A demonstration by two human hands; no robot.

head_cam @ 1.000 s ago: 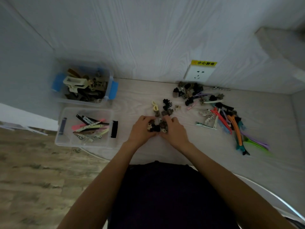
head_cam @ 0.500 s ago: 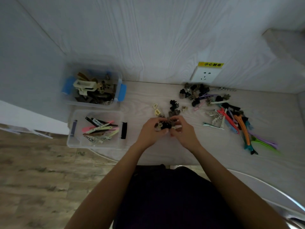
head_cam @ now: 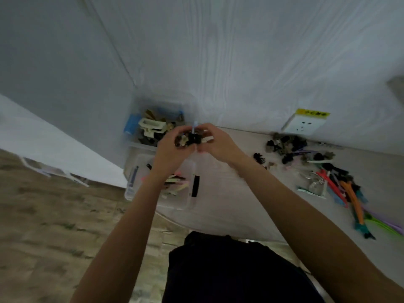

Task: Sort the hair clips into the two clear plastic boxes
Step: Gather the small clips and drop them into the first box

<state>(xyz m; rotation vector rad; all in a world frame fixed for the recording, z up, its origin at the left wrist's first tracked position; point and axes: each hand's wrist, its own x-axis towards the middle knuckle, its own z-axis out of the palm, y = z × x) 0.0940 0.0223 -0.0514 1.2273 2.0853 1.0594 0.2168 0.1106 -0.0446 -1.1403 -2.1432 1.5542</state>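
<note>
Both hands are raised together over the 2 boxes at the desk's left end. The left hand (head_cam: 172, 149) is cupped and closed around a bunch of small claw clips (head_cam: 189, 138), dark and beige, blurred by motion. The right hand (head_cam: 215, 142) meets it from the right, its fingertips pinching the same bunch, with a pale clip end sticking out toward its palm.

The far box (head_cam: 192, 103) sits against the wall and holds bigger claw clips, a cream one (head_cam: 150, 126) on top. The near box (head_cam: 188, 202) lies just in front of it, partly behind the left forearm, and holds long flat clips (head_cam: 179, 185) in pink, yellow and black.

Across the desk (head_cam: 229, 206), well apart from the boxes, the unsorted pile (head_cam: 286, 145) of small dark clips lies near a wall socket (head_cam: 303, 125). Long colored clips (head_cam: 354, 200), red, orange, teal, green and purple, spread out toward the right edge. 1 black claw clip (head_cam: 259, 157) lies alone between the pile and the right forearm.
</note>
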